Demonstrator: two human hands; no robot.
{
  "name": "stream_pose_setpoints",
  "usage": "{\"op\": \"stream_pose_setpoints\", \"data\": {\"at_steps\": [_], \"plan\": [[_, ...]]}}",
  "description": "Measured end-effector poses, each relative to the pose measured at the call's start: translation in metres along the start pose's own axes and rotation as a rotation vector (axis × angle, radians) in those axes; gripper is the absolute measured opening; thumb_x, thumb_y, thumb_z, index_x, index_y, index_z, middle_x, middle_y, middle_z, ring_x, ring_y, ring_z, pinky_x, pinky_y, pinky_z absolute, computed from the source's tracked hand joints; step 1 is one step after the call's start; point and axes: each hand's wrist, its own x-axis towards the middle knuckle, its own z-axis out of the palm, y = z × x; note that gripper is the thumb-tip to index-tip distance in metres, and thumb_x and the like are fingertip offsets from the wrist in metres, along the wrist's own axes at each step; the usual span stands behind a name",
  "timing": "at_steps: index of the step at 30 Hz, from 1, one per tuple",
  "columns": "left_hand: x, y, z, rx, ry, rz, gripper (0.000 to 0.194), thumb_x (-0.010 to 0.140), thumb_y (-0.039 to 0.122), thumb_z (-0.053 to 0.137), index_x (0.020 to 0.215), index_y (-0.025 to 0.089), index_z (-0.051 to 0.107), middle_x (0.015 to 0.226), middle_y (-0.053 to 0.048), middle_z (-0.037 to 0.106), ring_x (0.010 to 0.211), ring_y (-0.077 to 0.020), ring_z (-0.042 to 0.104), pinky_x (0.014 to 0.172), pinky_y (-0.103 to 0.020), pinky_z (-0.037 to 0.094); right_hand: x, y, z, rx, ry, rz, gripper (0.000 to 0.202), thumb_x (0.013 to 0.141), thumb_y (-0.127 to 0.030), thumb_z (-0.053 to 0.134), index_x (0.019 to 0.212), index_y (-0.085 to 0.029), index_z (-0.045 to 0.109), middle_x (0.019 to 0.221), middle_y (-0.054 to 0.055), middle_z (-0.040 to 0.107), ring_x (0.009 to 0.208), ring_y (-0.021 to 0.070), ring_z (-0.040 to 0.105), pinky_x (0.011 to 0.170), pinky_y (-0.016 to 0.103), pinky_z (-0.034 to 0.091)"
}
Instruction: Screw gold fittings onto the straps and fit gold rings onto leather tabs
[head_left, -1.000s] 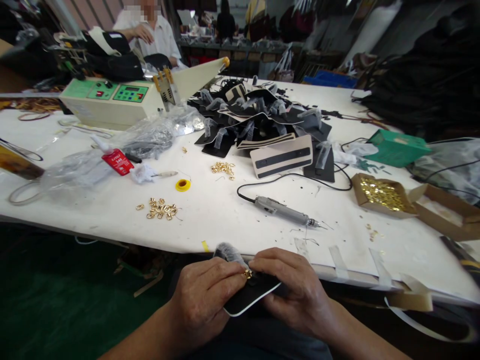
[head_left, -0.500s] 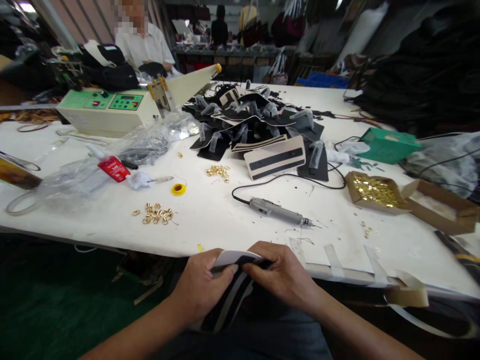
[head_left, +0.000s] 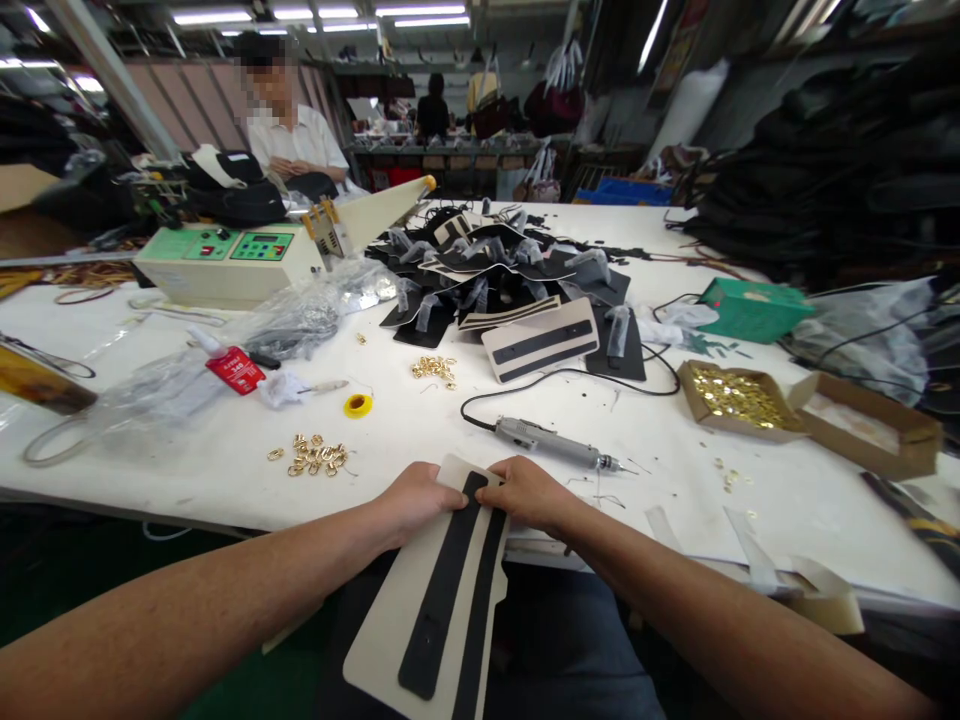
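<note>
A beige panel with two black strips [head_left: 401, 610] slants from the table's front edge down over my lap. My left hand [head_left: 420, 500] pinches its upper left edge, thumb on a black strip. At the upper right edge, my right hand [head_left: 525, 495] is closed on the same panel, its thumb close to the left one. Just beyond the hands lies a grey rotary tool [head_left: 547, 440] with a thin bit and a black cord. Small gold metal fittings [head_left: 319, 457] are heaped to the left, and another heap of gold fittings [head_left: 433, 370] sits farther back.
Similar black and beige panels [head_left: 540, 340] are piled mid-table. Cardboard boxes, one with gold pieces [head_left: 739, 397], stand right, near a green box [head_left: 754, 305]. Leftward are a red glue bottle [head_left: 235, 370], yellow tape roll [head_left: 358, 405] and control machine [head_left: 225, 262]. A co-worker [head_left: 296, 140] is behind it.
The panel, bent between my hands before, now lies flatter with its striped face toward me. Both hands have risen slightly, and the camera view has tilted up.
</note>
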Motion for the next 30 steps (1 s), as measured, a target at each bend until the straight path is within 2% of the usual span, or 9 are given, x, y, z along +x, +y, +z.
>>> {"op": "stream_pose_setpoints", "data": {"at_steps": [8, 16, 20, 24, 30], "plan": [[0.007, 0.005, 0.002, 0.115, 0.037, 0.006, 0.023, 0.061, 0.013, 0.069, 0.083, 0.014, 0.074, 0.075, -0.007, 0.077, 0.069, -0.026, 0.073, 0.063, -0.032, 0.057, -0.001, -0.01, 0.0, -0.108, 0.027, 0.03, 0.009, 0.077, -0.021, 0.067, 0.07, -0.017, 0.07, 0.061, 0.0, 0.064, 0.06, 0.0154, 0.058, 0.054, 0.025, 0.035], [0.012, 0.007, 0.0, 0.265, 0.048, 0.049, 0.022, 0.062, 0.016, 0.073, 0.084, 0.015, 0.077, 0.081, -0.006, 0.078, 0.079, -0.026, 0.074, 0.069, -0.03, 0.055, -0.003, -0.012, 0.001, -0.172, 0.049, 0.027, 0.013, 0.078, -0.022, 0.068, 0.066, -0.017, 0.067, 0.061, 0.001, 0.063, 0.059, 0.0151, 0.055, 0.054, 0.026, 0.033], [0.013, 0.01, 0.0, 0.337, 0.055, 0.063, 0.022, 0.063, 0.016, 0.073, 0.084, 0.015, 0.077, 0.082, -0.006, 0.078, 0.081, -0.025, 0.073, 0.07, -0.029, 0.053, -0.002, -0.01, 0.003, -0.181, 0.075, 0.032, 0.007, 0.078, -0.023, 0.069, 0.078, -0.017, 0.072, 0.071, 0.004, 0.069, 0.068, 0.018, 0.062, 0.057, 0.026, 0.037], [0.014, 0.012, 0.001, 0.408, 0.057, 0.072, 0.022, 0.064, 0.018, 0.074, 0.085, 0.015, 0.077, 0.08, -0.005, 0.077, 0.078, -0.0239, 0.073, 0.07, -0.028, 0.053, 0.002, -0.005, 0.004, -0.172, 0.119, 0.018, 0.023, 0.074, -0.021, 0.074, 0.097, -0.017, 0.075, 0.09, 0.006, 0.076, 0.083, 0.02, 0.067, 0.063, 0.024, 0.041], [0.012, 0.015, 0.001, 0.571, 0.109, 0.177, 0.017, 0.065, 0.021, 0.078, 0.082, 0.016, 0.075, 0.078, -0.005, 0.076, 0.077, -0.0254, 0.072, 0.068, -0.028, 0.052, 0.005, -0.001, 0.004, -0.139, 0.103, 0.026, 0.024, 0.073, -0.019, 0.072, 0.097, -0.018, 0.076, 0.083, 0.003, 0.075, 0.075, 0.018, 0.067, 0.06, 0.024, 0.042]]}}
